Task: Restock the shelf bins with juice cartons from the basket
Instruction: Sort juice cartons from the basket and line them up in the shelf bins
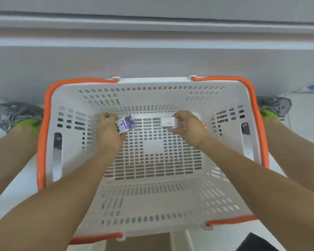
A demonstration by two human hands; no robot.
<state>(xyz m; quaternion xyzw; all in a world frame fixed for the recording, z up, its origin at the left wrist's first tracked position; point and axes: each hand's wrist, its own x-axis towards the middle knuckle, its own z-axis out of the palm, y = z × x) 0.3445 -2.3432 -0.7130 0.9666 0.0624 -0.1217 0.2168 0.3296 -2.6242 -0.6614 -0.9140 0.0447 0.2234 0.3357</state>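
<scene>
Both forearms reached into the white basket (230, 201), where I saw my left hand (108, 132) pinching a purple carton (125, 123) and my right hand (190, 126) curled around a white carton (168, 122).

Shop: orange-handled shopping basket (49, 98), shelving (152, 29).

Two hands (109, 131) (190, 127) inside white basket (152, 201), each gripping a carton (125, 123) (169, 122)

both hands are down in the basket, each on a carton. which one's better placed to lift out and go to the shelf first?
Roughly even, slight edge left. The left hand grips the purple carton with its fingers wrapped around it. The right hand pinches the white carton at its end, a looser-looking hold.
</scene>
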